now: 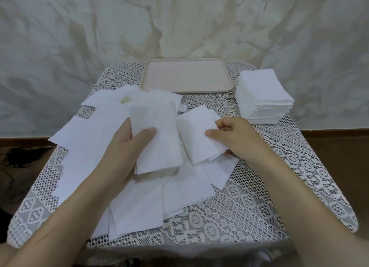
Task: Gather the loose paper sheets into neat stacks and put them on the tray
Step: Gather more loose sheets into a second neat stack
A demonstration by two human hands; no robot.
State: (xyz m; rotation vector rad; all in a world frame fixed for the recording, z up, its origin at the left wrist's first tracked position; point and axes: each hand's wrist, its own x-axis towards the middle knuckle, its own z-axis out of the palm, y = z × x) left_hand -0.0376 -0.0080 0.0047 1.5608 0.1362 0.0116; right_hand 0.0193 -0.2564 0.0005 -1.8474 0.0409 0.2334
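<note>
Left hand (127,145) grips a small batch of white paper sheets (157,139), thumb on top so it stays squared. Right hand (233,139) pinches another sheet (195,135) just beside it, probably to add on. Loose sheets (179,189) lie under both hands. Beige tray (185,89) beyond them, bare; a finished stack (263,95) beyond the right hand.

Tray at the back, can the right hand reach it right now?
Probably yes. Nothing tall stands between the right hand and the tray, only flat loose sheets. The hand pinches a small sheet, though.
</note>
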